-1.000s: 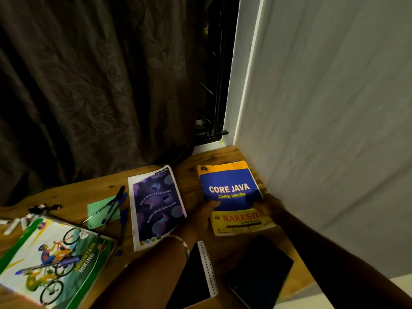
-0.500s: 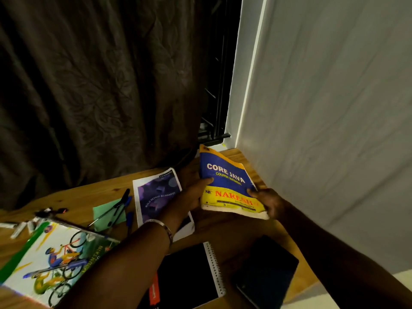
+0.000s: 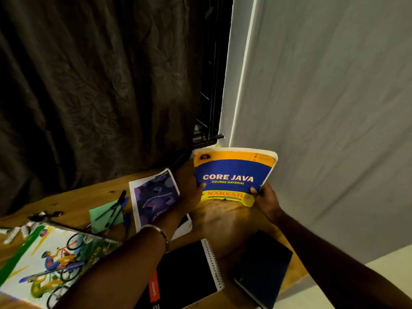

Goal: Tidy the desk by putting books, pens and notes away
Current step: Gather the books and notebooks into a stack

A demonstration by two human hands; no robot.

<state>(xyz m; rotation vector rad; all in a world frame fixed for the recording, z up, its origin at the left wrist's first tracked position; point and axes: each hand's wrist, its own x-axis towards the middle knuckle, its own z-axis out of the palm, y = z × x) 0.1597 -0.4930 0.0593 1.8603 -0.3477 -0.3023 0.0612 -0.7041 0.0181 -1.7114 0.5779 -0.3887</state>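
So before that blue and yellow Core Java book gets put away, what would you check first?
1. Both hands grip the blue and yellow Core Java book: ok, left hand on its left edge, right hand at its lower right corner.
2. Book lifted off the wooden desk: ok.
3. Book held firm: not ok, its cover bows.
4. Place to put it: cannot tell, no shelf in view.
5. Desk below free: not ok, purple patterned notebook and black spiral notebook lie nearby.
6. Pens sorted: not ok, blue pens lie across the green sticky note.
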